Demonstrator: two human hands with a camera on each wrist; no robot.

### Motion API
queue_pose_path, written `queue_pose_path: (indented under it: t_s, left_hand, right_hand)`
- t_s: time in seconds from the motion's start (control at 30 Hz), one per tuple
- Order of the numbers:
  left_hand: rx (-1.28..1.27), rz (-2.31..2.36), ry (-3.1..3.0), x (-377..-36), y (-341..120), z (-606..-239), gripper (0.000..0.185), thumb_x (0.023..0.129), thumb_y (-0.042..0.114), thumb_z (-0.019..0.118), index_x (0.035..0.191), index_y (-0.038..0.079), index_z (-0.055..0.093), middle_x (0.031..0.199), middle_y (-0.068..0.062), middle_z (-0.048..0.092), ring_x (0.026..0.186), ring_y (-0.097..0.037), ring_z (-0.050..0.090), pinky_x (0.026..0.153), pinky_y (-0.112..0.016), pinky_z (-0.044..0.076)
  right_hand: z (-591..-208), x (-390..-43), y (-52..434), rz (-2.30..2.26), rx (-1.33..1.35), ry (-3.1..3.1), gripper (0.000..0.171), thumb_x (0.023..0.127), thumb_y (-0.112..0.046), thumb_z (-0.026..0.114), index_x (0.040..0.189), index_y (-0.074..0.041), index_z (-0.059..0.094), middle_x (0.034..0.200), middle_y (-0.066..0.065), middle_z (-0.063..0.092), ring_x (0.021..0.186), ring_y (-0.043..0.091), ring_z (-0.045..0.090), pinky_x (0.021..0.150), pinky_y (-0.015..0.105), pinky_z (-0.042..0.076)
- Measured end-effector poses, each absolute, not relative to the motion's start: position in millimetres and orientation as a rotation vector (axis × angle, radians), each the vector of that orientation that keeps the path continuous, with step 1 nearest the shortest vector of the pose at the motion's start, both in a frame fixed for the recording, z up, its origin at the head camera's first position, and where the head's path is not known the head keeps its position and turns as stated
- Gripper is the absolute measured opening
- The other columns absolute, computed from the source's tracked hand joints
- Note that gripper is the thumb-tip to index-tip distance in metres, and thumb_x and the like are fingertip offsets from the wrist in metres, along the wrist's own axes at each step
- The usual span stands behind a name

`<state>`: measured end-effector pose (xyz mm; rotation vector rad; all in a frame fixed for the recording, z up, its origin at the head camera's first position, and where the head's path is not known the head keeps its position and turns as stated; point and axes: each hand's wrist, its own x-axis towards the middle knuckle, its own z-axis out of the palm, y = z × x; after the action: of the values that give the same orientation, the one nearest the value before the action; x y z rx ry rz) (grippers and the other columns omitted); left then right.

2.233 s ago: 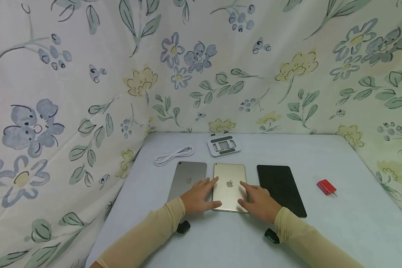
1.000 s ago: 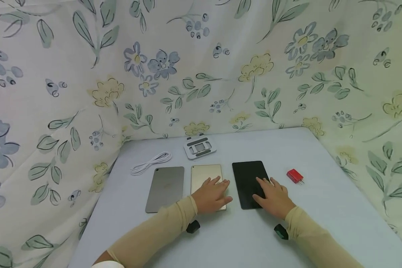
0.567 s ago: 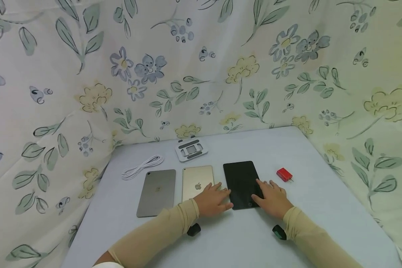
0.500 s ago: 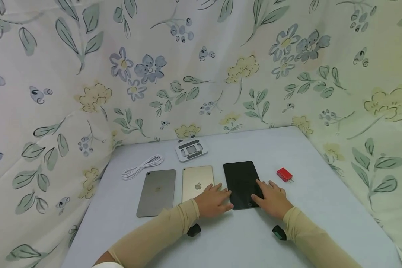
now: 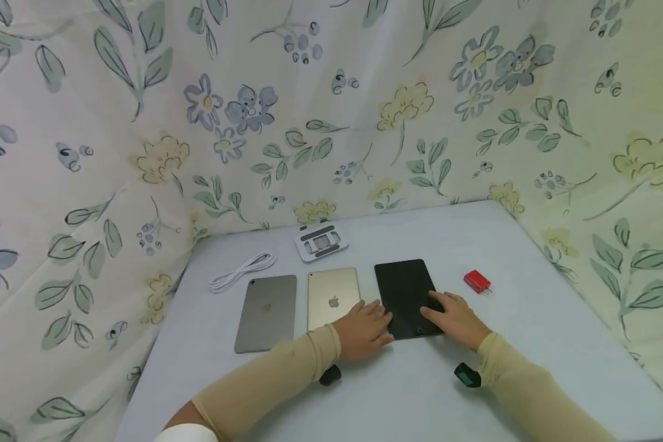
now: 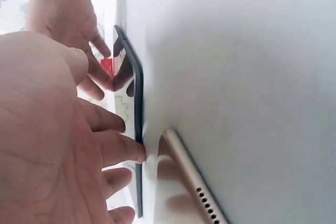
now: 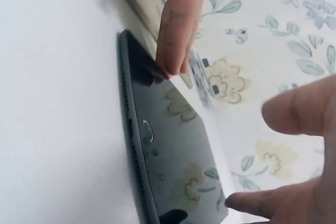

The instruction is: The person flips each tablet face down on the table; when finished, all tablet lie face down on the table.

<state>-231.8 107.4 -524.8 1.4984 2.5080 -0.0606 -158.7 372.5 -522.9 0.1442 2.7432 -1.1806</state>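
Observation:
A black tablet [image 5: 406, 291], screen up with a round button at its near end, lies at the right of a row of three tablets. My left hand [image 5: 364, 328] is at its left edge, fingers extended; in the left wrist view a fingertip [image 6: 137, 153] meets that edge. My right hand [image 5: 455, 316] is at its right edge, thumb and fingers spread apart; in the right wrist view one fingertip [image 7: 231, 201] is right at the edge. Partly behind my left hand is a gold tablet [image 5: 331, 294], back up. A grey tablet [image 5: 267, 313] lies back up at the left.
Behind the tablets are a coiled white cable [image 5: 243, 272] and a silver folding stand [image 5: 321, 241]. A red charger plug [image 5: 477, 282] lies right of the black tablet. Floral cloth [image 5: 331, 123] hangs behind the white table [image 5: 409, 399].
My hands have moved from the gold tablet to the black one. The black tablet has shifted left, closer to the gold one. Most recently, my right hand has drawn slightly toward its right edge.

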Motion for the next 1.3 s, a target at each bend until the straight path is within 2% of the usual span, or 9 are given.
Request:
queue_pose_path:
  t_s: [0.13, 0.27, 0.43, 0.53, 0.7, 0.83, 1.03, 1.1, 1.3]
  left_hand:
    - [1.502, -0.026, 2.488, -232.3, 109.2, -522.9, 0.067, 0.116, 0.053, 0.026, 0.166, 0.010, 0.039, 0.167, -0.012, 0.040, 0.162, -0.028, 0.015, 0.130, -0.049, 0.015]
    - [1.501, 0.061, 2.492, -238.9, 111.4, -520.1, 0.065, 0.116, 0.053, 0.028, 0.163, 0.011, 0.043, 0.162, -0.005, 0.050, 0.163, -0.030, 0.010, 0.130, -0.048, 0.011]
    - [1.471, 0.239, 2.476, -248.1, 117.5, -514.6, 0.049, 0.116, 0.050, 0.036, 0.144, 0.016, 0.058, 0.129, 0.009, 0.072, 0.163, -0.027, 0.011, 0.130, -0.048, 0.012]
    - [1.441, 0.313, 2.450, -249.2, 121.4, -514.3, 0.046, 0.116, 0.050, 0.038, 0.138, 0.016, 0.060, 0.120, 0.007, 0.075, 0.163, -0.026, 0.013, 0.130, -0.048, 0.014]
    - [1.368, 0.457, 2.410, -246.1, 133.1, -513.6, 0.049, 0.115, 0.052, 0.040, 0.142, 0.015, 0.056, 0.141, -0.004, 0.066, 0.162, -0.025, 0.016, 0.129, -0.045, 0.019]
    - [1.374, 0.535, 2.381, -243.9, 145.1, -509.8, 0.052, 0.115, 0.051, 0.037, 0.147, 0.013, 0.050, 0.148, -0.002, 0.061, 0.162, -0.025, 0.017, 0.129, -0.043, 0.019]
    - [1.511, 0.619, 2.384, -247.8, 150.1, -495.5, 0.053, 0.118, 0.047, 0.026, 0.149, 0.008, 0.043, 0.154, -0.004, 0.054, 0.161, -0.026, 0.021, 0.129, -0.042, 0.018]
    - [1.550, 0.653, 2.387, -250.0, 148.5, -489.5, 0.054, 0.118, 0.046, 0.025, 0.150, 0.007, 0.042, 0.155, -0.006, 0.053, 0.161, -0.027, 0.021, 0.129, -0.043, 0.019]
    - [1.551, 0.811, 2.361, -252.7, 141.5, -480.9, 0.054, 0.118, 0.043, 0.029, 0.157, 0.007, 0.040, 0.161, -0.005, 0.049, 0.160, -0.031, 0.022, 0.128, -0.050, 0.019]
  right_hand:
    - [-521.7, -155.7, 374.2, -1.351, 0.147, 2.682, 0.074, 0.110, -0.042, 0.058, 0.161, 0.006, 0.036, 0.163, 0.036, 0.032, 0.151, 0.056, 0.025, 0.118, 0.073, 0.028]
    - [-507.4, -152.1, 369.5, -1.336, 0.139, 2.783, 0.070, 0.109, -0.040, 0.061, 0.161, 0.002, 0.040, 0.161, 0.034, 0.035, 0.148, 0.056, 0.026, 0.112, 0.077, 0.033]
    - [-480.5, -149.8, 356.7, -1.345, 0.135, 2.871, 0.066, 0.107, -0.037, 0.063, 0.161, -0.003, 0.043, 0.161, 0.032, 0.037, 0.149, 0.056, 0.022, 0.107, 0.082, 0.034]
    - [-468.2, -147.3, 348.0, -1.365, 0.128, 2.899, 0.064, 0.106, -0.035, 0.065, 0.161, -0.007, 0.045, 0.162, 0.029, 0.037, 0.150, 0.055, 0.021, 0.105, 0.084, 0.033]
    - [-453.6, -140.6, 335.4, -1.375, 0.128, 2.940, 0.061, 0.105, -0.030, 0.065, 0.161, -0.010, 0.047, 0.162, 0.026, 0.040, 0.150, 0.054, 0.021, 0.104, 0.084, 0.030]
    - [-446.9, -136.7, 326.8, -1.318, 0.096, 3.037, 0.059, 0.104, -0.025, 0.066, 0.158, -0.008, 0.050, 0.155, 0.028, 0.049, 0.147, 0.054, 0.027, 0.105, 0.084, 0.022]
    - [-442.9, -132.5, 318.9, -1.297, 0.046, 3.084, 0.058, 0.103, -0.025, 0.068, 0.156, -0.005, 0.053, 0.157, 0.031, 0.046, 0.144, 0.055, 0.030, 0.105, 0.085, 0.018]
    - [-442.1, -132.3, 317.5, -1.327, 0.025, 3.068, 0.060, 0.104, -0.030, 0.069, 0.156, -0.005, 0.053, 0.158, 0.031, 0.045, 0.146, 0.055, 0.029, 0.106, 0.085, 0.018]
    - [-445.7, -133.8, 313.5, -1.402, 0.011, 3.003, 0.067, 0.105, -0.043, 0.069, 0.159, -0.007, 0.050, 0.162, 0.024, 0.042, 0.149, 0.051, 0.028, 0.107, 0.081, 0.033]
